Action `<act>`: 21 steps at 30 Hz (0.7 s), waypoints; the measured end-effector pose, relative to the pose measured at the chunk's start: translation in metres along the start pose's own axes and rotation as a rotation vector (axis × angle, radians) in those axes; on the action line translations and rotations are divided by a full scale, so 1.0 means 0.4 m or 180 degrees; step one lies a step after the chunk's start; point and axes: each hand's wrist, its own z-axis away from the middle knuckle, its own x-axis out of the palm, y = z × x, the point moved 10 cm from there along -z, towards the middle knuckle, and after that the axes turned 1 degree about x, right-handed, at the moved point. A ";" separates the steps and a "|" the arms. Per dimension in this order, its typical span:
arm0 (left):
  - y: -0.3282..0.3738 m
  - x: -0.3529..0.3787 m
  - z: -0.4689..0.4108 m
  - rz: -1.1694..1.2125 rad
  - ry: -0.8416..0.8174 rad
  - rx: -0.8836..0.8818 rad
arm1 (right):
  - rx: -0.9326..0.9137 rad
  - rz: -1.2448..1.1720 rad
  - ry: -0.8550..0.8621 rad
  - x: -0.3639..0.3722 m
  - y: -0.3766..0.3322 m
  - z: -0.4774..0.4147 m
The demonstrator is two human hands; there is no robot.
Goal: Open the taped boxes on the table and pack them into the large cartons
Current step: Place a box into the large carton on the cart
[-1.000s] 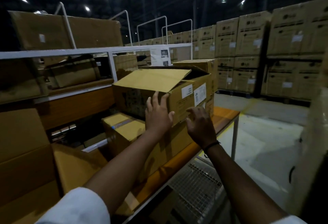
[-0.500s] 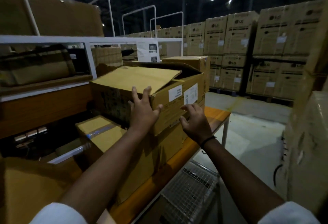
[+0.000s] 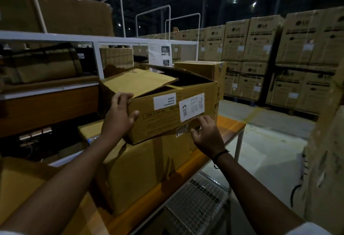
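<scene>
free floor (image 3: 270, 141) on the right, white rail (image 3: 97, 60) close behind the top box (image 3: 163, 121), tall carton (image 3: 327, 160) walling off the far right

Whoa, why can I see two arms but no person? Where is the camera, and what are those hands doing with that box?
There is no machine here, just a person at work. The camera sits on their head and looks forward and down, so you see only their arms. The left hand grips the left corner of an open box, whose top flaps are loose. The right hand touches its front low down with spread fingers. That box sits on a bigger box, which stands on an orange table. Far behind, many big cartons are stacked.
</scene>
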 end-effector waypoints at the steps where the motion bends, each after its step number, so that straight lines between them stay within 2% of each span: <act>1: -0.009 -0.011 0.006 0.0034 -0.0001 0.0002 | 0.0054 0.0047 0.0066 -0.016 0.017 -0.008; 4: -0.052 -0.053 0.024 0.0121 -0.0020 -0.0068 | 0.0191 0.0445 0.0244 -0.063 0.057 -0.037; 7: -0.100 -0.097 0.050 0.0172 0.0008 -0.0241 | 0.0062 0.0842 0.0275 -0.084 0.060 -0.073; 13: -0.136 -0.128 0.101 0.0328 0.0169 -0.0632 | 0.0172 0.0447 -0.0138 -0.059 0.042 -0.143; 18: -0.138 -0.124 0.106 0.0265 0.0017 -0.0732 | 0.0394 0.0570 -0.0533 -0.036 0.051 -0.184; 21: -0.163 -0.140 0.105 0.0257 -0.0033 -0.0846 | 0.0398 0.0439 -0.0559 -0.045 0.057 -0.196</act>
